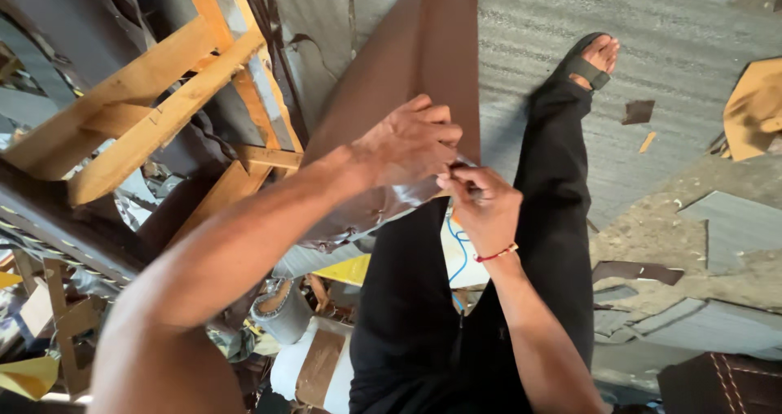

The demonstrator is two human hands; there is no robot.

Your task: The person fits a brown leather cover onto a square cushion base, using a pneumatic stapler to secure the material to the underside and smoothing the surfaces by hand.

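Note:
A long folded piece of brown leather-like material [415, 56] stretches away from me over my lap. My left hand [411, 141] grips its near end with the fingers curled over the edge. Just beside it, my right hand [482, 205], with a red thread at the wrist, pinches the same edge. The two hands touch each other at the fingertips. What lies between the right fingers is hidden. My legs are in black trousers [554, 210], and a sandalled foot [590, 60] rests on the floor ahead.
A bare wooden furniture frame [155, 113] leans at the left. Rolls of tape [281, 308], brown scraps and yellow pieces lie at lower left. The grey floor [676, 23] carries scattered scraps, a tan piece [753, 109] at right and a stitched brown cushion [721, 385] at lower right.

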